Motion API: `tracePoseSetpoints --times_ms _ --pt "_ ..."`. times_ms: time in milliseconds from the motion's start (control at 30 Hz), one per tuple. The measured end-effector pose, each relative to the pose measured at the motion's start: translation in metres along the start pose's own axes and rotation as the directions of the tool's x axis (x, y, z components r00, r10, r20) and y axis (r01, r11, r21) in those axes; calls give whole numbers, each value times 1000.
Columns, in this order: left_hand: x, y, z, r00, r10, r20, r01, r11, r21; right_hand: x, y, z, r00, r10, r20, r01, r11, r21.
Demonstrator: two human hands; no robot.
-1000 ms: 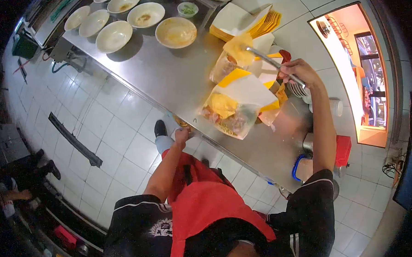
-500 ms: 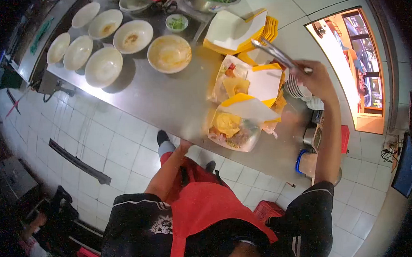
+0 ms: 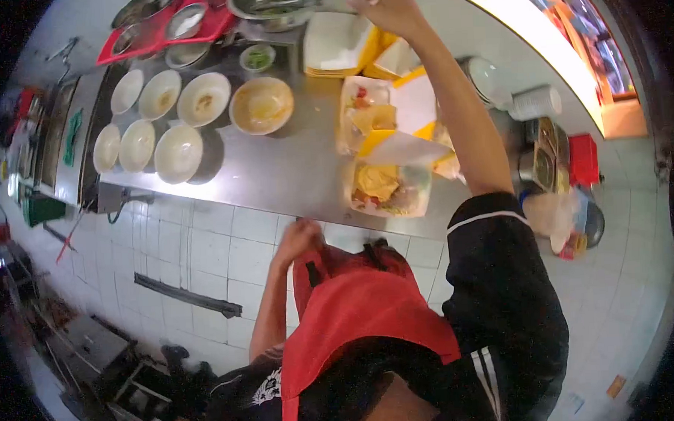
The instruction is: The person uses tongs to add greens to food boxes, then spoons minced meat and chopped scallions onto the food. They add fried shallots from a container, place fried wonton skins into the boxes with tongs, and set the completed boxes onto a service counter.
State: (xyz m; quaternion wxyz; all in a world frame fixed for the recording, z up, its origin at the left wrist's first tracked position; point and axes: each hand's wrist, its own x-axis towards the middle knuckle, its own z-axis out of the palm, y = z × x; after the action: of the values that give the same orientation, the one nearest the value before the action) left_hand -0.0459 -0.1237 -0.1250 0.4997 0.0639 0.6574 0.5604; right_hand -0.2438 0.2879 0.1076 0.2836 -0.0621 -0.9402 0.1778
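Note:
My right hand (image 3: 387, 7) is raised over the back of the steel counter (image 3: 237, 166), fingers apart and holding nothing. To its left, metal tongs (image 3: 286, 0) lie across a steel bowl (image 3: 268, 18) of greens. My left hand (image 3: 301, 240) is loosely curled at the counter's front edge, and nothing shows in it. Two paper boxes of food stand open below my right forearm: the front one (image 3: 419, 195) holds a yellow fried piece (image 3: 377, 182), and the rear one (image 3: 343, 127) has a yellowish piece and red bits.
Several used white bowls (image 3: 178, 154) stand at the left, with an orange-stained bowl (image 3: 262, 106) beside them. Behind are a small bowl of chopped greens (image 3: 257, 58), stacked paper boxes (image 3: 337, 43) and a red tray (image 3: 149, 45). White cups (image 3: 535, 102) and metal containers (image 3: 537, 169) stand right.
My right hand has moved left and farther back and let go of the tongs, now at the steel bowl. The view has shifted, showing more of the red tray. My left hand has risen slightly.

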Motion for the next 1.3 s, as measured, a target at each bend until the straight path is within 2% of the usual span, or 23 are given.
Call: tracePoseSetpoints --times_ms 67,100,133,167,200,233,300,333,400,433,500,533,600,633,700,733,833,867,933,1067,1167,1267,1300 --pt "38 32 0 969 190 -160 -180 981 75 -70 20 -68 961 261 95 -254 964 -83" --pt "66 48 -1 938 255 -233 -246 967 69 -113 37 -95 895 433 104 -439 898 36" --pt "93 66 2 930 266 -252 -261 964 56 -162 81 -104 845 534 6 -530 840 -117" --pt "124 84 4 919 280 -278 -281 959 40 -216 116 -106 795 590 -140 -601 797 -55" --pt "178 79 -3 905 337 -259 -279 931 234 -266 154 -108 715 698 -34 -698 716 17" --pt "225 71 -7 891 389 -235 -267 866 423 -296 152 -107 645 764 -2 -731 617 -292" --pt "253 95 11 871 459 -176 -276 752 599 -373 208 -64 668 716 204 -730 684 -8" --pt "260 102 20 864 483 -140 -271 682 680 -388 208 -52 563 759 328 -794 606 -39" --pt "282 99 7 838 536 101 -382 445 810 -388 197 -50 412 798 440 -910 387 150" --pt "289 94 0 819 529 224 -435 316 843 -394 207 -44 469 788 399 -883 428 193" --pt "289 92 -3 805 563 186 -521 523 675 -415 230 -17 567 765 305 -822 504 266" --pt "286 93 -1 800 577 164 -555 609 566 -417 236 -13 571 751 330 -814 469 342" --pt "237 133 46 890 455 30 -442 845 299 -414 240 -3 587 716 377 -786 394 476" --pt "218 147 69 928 371 -24 -365 921 139 -409 234 -6 546 718 431 -766 219 605" --pt "222 138 82 973 223 55 -201 943 -266 -395 211 -23 496 675 546 -629 -154 762" --pt "232 137 84 980 165 115 -96 887 -452 -401 215 -19 563 606 562 -631 -124 766" --pt "282 122 77 977 81 195 6 913 -409 -394 208 -14 603 653 458 -561 -61 825" --pt "277 138 83 984 66 167 -18 961 -275 -395 211 -18 566 601 564 -636 -116 763" --pt "263 168 109 991 -5 135 38 970 -239 -395 212 -18 661 570 488 -482 -176 858" --pt "292 145 103 964 -1 267 144 842 -519 -395 202 -37 707 542 454 -243 -418 876" --pt "291 140 99 948 23 317 149 848 -508 -385 188 -59 617 628 474 -331 -339 881" --pt "283 144 104 988 21 151 47 900 -433 -397 193 -44 629 615 476 -228 -440 869" --pt "277 145 106 982 33 188 66 865 -497 -403 195 -42 629 618 471 -229 -431 873"
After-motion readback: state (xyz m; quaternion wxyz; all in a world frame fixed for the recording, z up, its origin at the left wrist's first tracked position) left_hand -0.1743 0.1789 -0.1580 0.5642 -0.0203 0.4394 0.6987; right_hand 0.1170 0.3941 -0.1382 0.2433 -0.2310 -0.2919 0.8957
